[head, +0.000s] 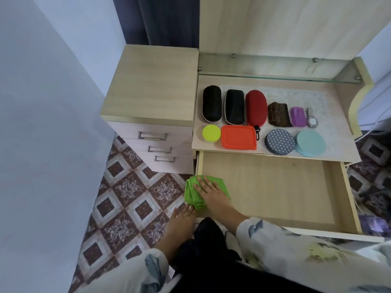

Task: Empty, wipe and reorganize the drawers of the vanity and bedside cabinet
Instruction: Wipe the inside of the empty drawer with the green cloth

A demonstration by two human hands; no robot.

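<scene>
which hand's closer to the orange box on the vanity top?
Right. The right hand presses the green cloth inside the open drawer, in front of the orange box; the left hand is farther back, at the drawer's front left corner.

Was clearly somebody's bedroom at home: vanity [344, 134] with a glass shelf [275, 67], bedside cabinet [152, 85], dark curtain [156, 20], patterned floor [131, 197].
</scene>
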